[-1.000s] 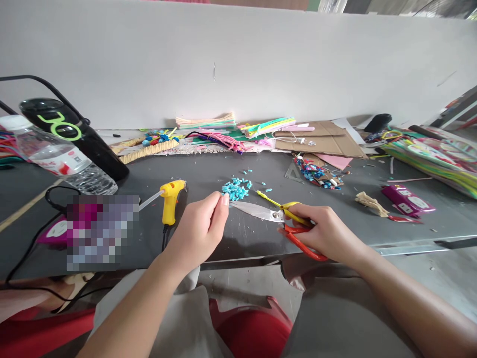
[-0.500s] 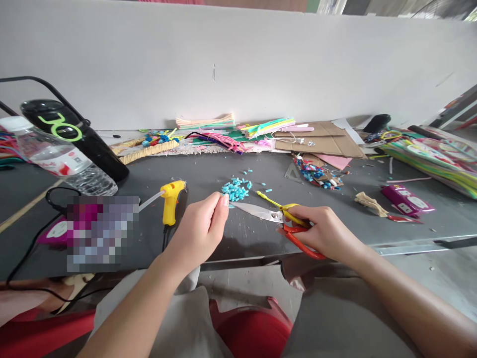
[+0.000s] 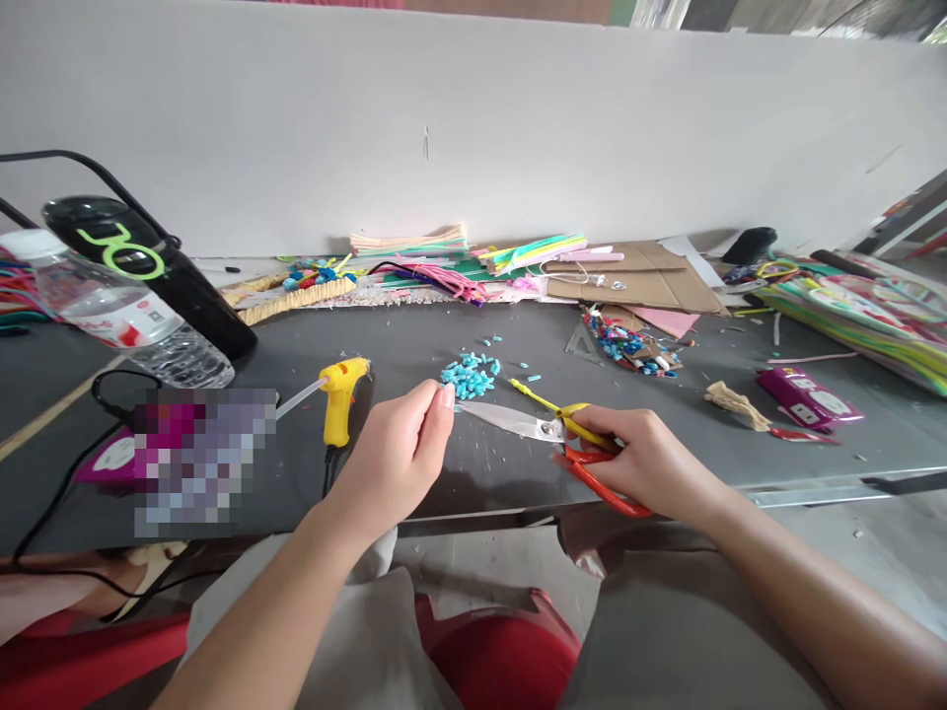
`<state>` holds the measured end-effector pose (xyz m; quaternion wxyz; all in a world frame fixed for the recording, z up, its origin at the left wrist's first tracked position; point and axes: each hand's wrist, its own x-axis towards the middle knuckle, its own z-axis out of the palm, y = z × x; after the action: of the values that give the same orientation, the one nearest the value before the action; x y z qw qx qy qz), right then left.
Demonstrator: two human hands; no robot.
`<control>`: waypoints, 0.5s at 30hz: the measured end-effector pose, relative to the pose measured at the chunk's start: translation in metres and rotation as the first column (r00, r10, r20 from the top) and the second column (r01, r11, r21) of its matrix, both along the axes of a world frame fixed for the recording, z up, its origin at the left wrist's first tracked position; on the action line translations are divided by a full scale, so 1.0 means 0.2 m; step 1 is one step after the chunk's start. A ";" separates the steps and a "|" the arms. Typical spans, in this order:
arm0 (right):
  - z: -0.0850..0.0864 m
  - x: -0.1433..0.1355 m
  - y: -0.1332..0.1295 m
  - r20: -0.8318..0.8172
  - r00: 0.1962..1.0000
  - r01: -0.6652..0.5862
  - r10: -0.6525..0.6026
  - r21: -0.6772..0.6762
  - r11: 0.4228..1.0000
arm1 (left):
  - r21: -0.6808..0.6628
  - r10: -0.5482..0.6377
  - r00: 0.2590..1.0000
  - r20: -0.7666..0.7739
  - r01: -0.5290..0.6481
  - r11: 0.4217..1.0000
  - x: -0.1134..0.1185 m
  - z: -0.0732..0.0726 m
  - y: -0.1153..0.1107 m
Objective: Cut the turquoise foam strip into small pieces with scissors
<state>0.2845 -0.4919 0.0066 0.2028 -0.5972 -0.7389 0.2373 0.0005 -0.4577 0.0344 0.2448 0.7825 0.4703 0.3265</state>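
My right hand [image 3: 640, 454] is wrapped round scissors [image 3: 518, 422] with red and yellow handles. Their blades point left and look nearly closed. At the blade tips, my left hand [image 3: 403, 444] is closed in a pinch, thumb against the fingers. A tiny light-blue bit shows by its fingertips, but what it holds is mostly hidden. Just behind lies a pile of short blue pieces [image 3: 471, 377], with a few loose ones around it. A thin yellow stem [image 3: 534, 395] runs beside the scissors toward my right hand; whether the hand holds it, I cannot tell.
A yellow glue gun [image 3: 337, 404] rests left of my left hand. Further left are a water bottle [image 3: 125, 320], a black flask [image 3: 188, 286] and a purple packet [image 3: 110, 461]. Bundled pipe cleaners [image 3: 533, 253] and cardboard [image 3: 628, 276] line the back. Another purple packet [image 3: 810, 397] sits right.
The scissor handles have shifted very slightly, and the blades look a little more closed. My left hand stays in almost the same place.
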 end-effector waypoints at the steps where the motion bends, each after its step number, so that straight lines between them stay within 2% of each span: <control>1: 0.00 0.00 0.00 0.000 1.000 -0.002 0.002 -0.003 1.000 | 0.003 0.000 1.000 -0.001 0.000 1.000 0.00 0.00 0.00; 9: 0.02 -0.01 0.00 -0.011 1.000 0.001 -0.001 -0.013 1.000 | -0.017 0.002 1.000 0.000 -0.002 1.000 -0.01 0.00 0.00; 15: 0.00 0.01 0.02 -0.035 0.995 0.096 -0.097 -0.005 0.995 | -0.192 0.045 0.987 -0.152 -0.074 0.979 -0.11 -0.01 0.10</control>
<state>0.2867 -0.4871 0.0058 0.2258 -0.6283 -0.7051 0.2390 -0.0222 -0.4382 0.0334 0.2759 0.7617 0.5404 0.2273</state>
